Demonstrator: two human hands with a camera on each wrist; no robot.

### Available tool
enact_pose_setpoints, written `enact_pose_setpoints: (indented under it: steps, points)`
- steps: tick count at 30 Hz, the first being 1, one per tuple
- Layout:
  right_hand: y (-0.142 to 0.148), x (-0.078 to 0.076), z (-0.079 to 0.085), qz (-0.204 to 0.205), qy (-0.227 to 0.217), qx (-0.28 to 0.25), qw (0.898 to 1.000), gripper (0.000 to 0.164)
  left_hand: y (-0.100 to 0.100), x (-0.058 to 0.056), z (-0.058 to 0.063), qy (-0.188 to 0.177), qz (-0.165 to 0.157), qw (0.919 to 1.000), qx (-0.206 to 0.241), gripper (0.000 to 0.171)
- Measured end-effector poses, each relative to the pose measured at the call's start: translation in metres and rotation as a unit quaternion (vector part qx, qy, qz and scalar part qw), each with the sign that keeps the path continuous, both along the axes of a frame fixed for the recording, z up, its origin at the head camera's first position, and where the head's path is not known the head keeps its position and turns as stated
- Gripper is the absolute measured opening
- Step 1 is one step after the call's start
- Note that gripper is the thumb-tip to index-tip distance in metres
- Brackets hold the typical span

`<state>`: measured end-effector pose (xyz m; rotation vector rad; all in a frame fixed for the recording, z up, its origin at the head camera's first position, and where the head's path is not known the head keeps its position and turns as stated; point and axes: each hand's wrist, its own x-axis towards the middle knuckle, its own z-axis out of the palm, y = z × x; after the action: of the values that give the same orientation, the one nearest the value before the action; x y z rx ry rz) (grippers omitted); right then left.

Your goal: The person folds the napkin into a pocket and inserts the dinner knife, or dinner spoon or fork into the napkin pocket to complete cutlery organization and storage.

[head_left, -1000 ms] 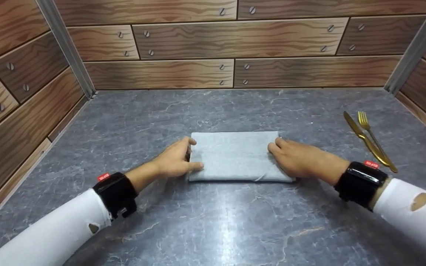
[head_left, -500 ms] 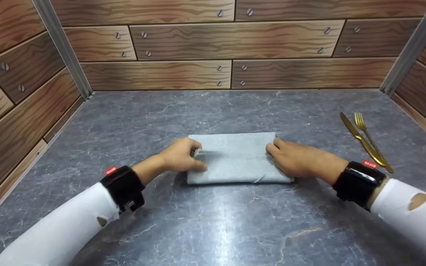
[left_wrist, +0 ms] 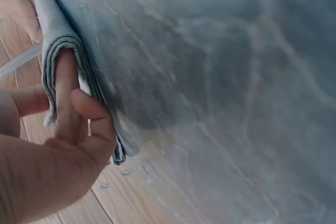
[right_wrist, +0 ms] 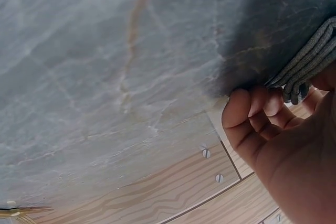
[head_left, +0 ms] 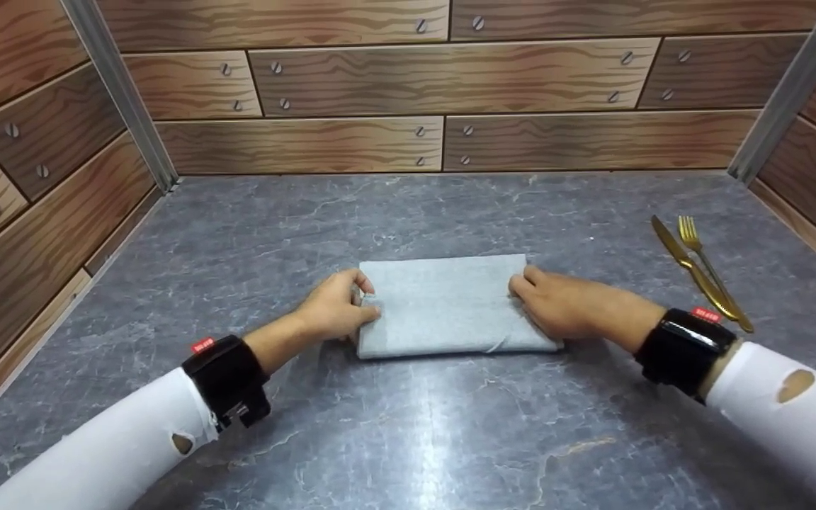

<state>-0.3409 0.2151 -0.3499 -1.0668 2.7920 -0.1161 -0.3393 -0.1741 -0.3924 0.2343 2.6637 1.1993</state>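
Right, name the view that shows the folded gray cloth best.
The head view: it shows nearly the whole top of the folded gray cloth. The left wrist view shows mainly its layered left end; the right wrist view, only layers at the picture's edge.

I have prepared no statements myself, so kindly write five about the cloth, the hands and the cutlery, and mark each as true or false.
1. The folded grey cloth lies between the left hand and the right hand. True.
2. The gold knife and the gold fork lie to the right of the cloth. True.
3. The right hand holds the fork. False: it grips the right side of the cloth.
4. A finger of the left hand goes into the folds. True.
5. The cloth is spread out in one single layer. False: the left wrist view shows several layers.
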Motion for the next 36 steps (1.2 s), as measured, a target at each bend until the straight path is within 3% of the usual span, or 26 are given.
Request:
enact_pose_setpoints:
  steps: [3, 6, 11, 14, 15, 16, 19, 21, 23, 26, 29, 30, 32, 36]
  points:
    - [0.016, -0.028, -0.030, 0.019, 0.024, -0.002, 1.000, 0.008, -0.005, -0.017, -0.017, 0.014, -0.001, 0.9994, -0.032, 0.031]
    - [0.030, -0.056, -0.055, 0.034, 0.029, -0.004, 0.999, 0.008, -0.007, -0.025, -0.024, 0.012, -0.014, 0.9988, -0.046, 0.032]
    - [0.037, -0.076, -0.056, 0.074, 0.002, -0.031, 0.997, 0.008, -0.004, -0.027, -0.022, 0.002, -0.027, 0.9951, -0.095, 0.031]
    - [0.039, -0.088, -0.054, 0.086, 0.009, -0.026, 0.996, 0.008, -0.002, -0.028, -0.017, -0.005, -0.015, 0.9947, -0.102, 0.022]
    - [0.043, -0.098, -0.062, 0.084, 0.013, -0.028, 0.996, 0.006, -0.002, -0.031, -0.017, -0.010, -0.009, 0.9949, -0.099, 0.020]
    - [0.042, -0.099, -0.060, 0.088, 0.021, -0.031, 0.995, 0.006, -0.002, -0.034, -0.017, -0.016, -0.005, 0.9950, -0.098, 0.020]
    - [0.031, -0.076, -0.035, 0.101, 0.042, -0.034, 0.993, 0.007, 0.000, -0.040, -0.013, -0.041, -0.001, 0.9934, -0.107, 0.021]
    - [0.027, -0.070, -0.030, 0.096, 0.036, -0.041, 0.994, 0.009, 0.003, -0.040, -0.005, -0.062, -0.004, 0.9912, -0.117, 0.022]
    - [0.024, -0.066, -0.024, 0.080, 0.022, -0.029, 0.996, 0.008, 0.007, -0.030, 0.011, -0.082, -0.009, 0.9897, -0.117, 0.022]
    - [0.028, -0.083, -0.036, 0.057, -0.007, -0.021, 0.998, 0.012, 0.013, -0.006, 0.044, -0.121, -0.016, 0.9884, -0.090, 0.029]
    - [0.024, -0.081, -0.027, 0.061, -0.020, -0.014, 0.998, 0.011, 0.017, 0.012, 0.071, -0.155, -0.017, 0.9856, -0.064, 0.039]
    - [0.022, -0.079, -0.022, 0.059, -0.027, -0.016, 0.998, 0.012, 0.018, 0.013, 0.074, -0.162, -0.018, 0.9845, -0.063, 0.040]
    - [0.019, -0.073, -0.014, 0.055, -0.035, -0.016, 0.998, 0.012, 0.019, 0.009, 0.074, -0.162, -0.020, 0.9832, -0.081, 0.041]
    - [0.006, -0.054, 0.006, 0.035, -0.041, -0.003, 0.999, 0.010, 0.016, -0.028, 0.040, -0.131, -0.030, 0.9765, -0.168, 0.037]
